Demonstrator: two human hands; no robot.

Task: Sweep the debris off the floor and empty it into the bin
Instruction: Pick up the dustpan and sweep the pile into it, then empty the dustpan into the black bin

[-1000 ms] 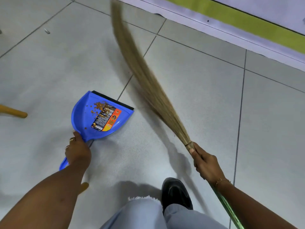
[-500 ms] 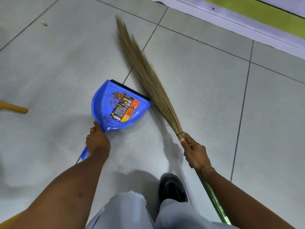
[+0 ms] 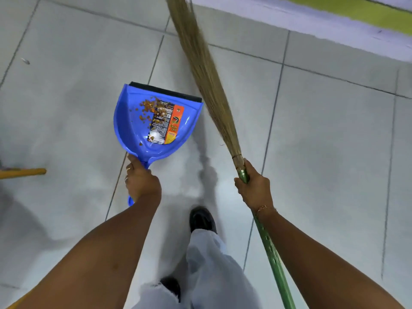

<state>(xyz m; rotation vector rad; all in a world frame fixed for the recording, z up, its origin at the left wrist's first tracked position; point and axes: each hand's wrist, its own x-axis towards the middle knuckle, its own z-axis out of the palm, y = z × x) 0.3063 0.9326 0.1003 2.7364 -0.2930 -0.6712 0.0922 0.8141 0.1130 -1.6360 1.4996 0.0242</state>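
Grey floor tiles (image 3: pixel 323 134); left hand (image 3: pixel 142 182) grips the light, rigid dustpan (image 3: pixel 133 121) by its handle, keeping loose debris (image 3: pixel 148 108) level, while right hand (image 3: pixel 254 188) clasps the springy broom (image 3: pixel 207 72) at its neck.

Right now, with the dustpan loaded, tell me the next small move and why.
Probably lift the dustpan level and carry it off to find the bin. The orange debris lies inside it, the floor by its black lip looks clean, and no bin is in view. The left hand grips its handle; the right hand holds the broom off to the side.
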